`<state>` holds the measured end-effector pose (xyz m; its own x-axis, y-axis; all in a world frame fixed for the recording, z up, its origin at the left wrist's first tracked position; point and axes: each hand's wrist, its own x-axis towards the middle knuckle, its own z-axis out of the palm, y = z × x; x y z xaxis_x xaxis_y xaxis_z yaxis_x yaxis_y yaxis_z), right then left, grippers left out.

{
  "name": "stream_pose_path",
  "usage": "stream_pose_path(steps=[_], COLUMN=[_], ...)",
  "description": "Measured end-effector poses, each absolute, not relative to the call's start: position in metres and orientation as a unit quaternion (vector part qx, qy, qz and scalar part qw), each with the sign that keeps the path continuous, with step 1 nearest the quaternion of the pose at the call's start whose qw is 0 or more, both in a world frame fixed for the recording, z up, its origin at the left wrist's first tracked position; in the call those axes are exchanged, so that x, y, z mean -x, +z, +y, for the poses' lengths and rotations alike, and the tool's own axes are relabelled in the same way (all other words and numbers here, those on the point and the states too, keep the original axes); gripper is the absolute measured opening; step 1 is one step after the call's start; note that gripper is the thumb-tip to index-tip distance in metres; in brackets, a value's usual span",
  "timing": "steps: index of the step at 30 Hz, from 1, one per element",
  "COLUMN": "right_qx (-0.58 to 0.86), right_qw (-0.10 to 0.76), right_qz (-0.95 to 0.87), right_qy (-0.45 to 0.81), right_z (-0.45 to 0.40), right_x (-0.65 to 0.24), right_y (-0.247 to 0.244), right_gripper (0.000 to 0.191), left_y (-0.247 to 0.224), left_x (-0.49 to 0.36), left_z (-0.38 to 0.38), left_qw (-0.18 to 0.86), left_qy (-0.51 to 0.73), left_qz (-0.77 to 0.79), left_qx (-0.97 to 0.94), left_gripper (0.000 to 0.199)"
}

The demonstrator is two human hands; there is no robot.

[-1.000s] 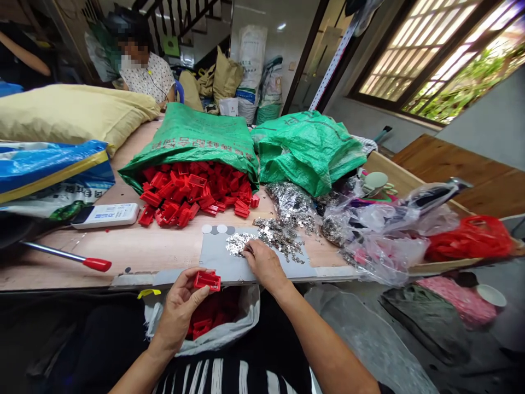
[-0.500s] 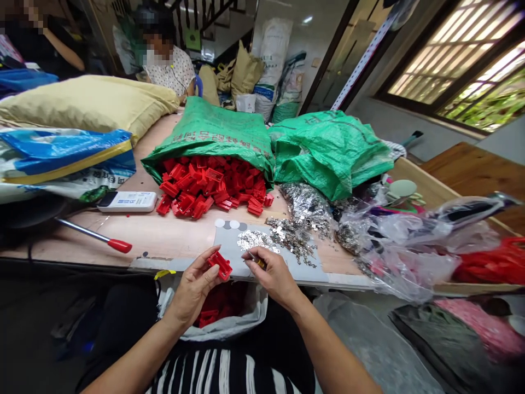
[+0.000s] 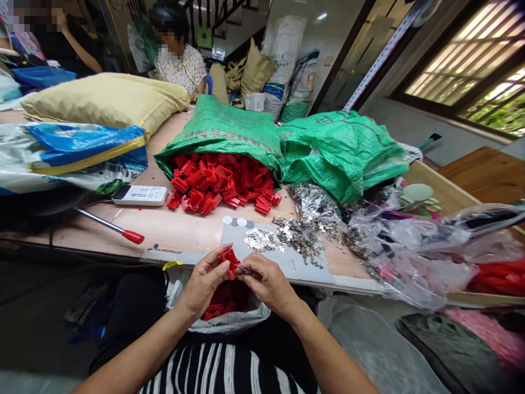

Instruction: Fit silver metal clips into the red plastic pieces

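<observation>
My left hand (image 3: 207, 279) grips a red plastic part (image 3: 231, 264) between thumb and fingers, above the table's front edge. Close on its right, my right hand (image 3: 266, 279) is closed on a small thin tool (image 3: 245, 270), whose tip reaches the red part. Below both hands, a white sack (image 3: 250, 318) in my lap holds more red parts. Small silvery metal pieces (image 3: 262, 241) lie on a grey sheet (image 3: 297, 268) just beyond my hands. Many red parts (image 3: 221, 180) spill from a green sack (image 3: 233, 128) farther back.
At the left are a lever with a red handle (image 3: 133, 236), a white device (image 3: 145, 195) and a yellow sack (image 3: 110, 101). A second green sack (image 3: 344, 150) and clear plastic bags (image 3: 426, 262) lie at the right. A person (image 3: 180, 65) sits across the table.
My right hand has brought the tool up to the red part, which is now turned more upright in my left hand. The whole view has shifted slightly.
</observation>
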<state>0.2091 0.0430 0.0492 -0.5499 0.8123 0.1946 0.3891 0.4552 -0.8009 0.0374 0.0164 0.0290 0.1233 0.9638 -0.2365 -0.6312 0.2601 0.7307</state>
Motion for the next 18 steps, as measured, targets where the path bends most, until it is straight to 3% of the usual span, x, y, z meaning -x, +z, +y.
stream_pose_path(steps=[10,18], right_qx=[0.431,0.455], right_qw=[0.312,0.268], right_qz=[-0.748,-0.793], right_qy=[0.396,0.304], right_z=[0.041,0.044], right_x=[-0.222,-0.226], right_y=[0.040,0.028], right_gripper=[0.015,0.028], left_y=[0.023,0.010], left_x=[-0.037,-0.027], left_z=[0.015,0.034], left_qw=[0.689,0.480], left_qy=[0.545,0.506], left_qz=[0.379,0.453], left_qx=[-0.291,-0.556], left_gripper=[0.041,0.029])
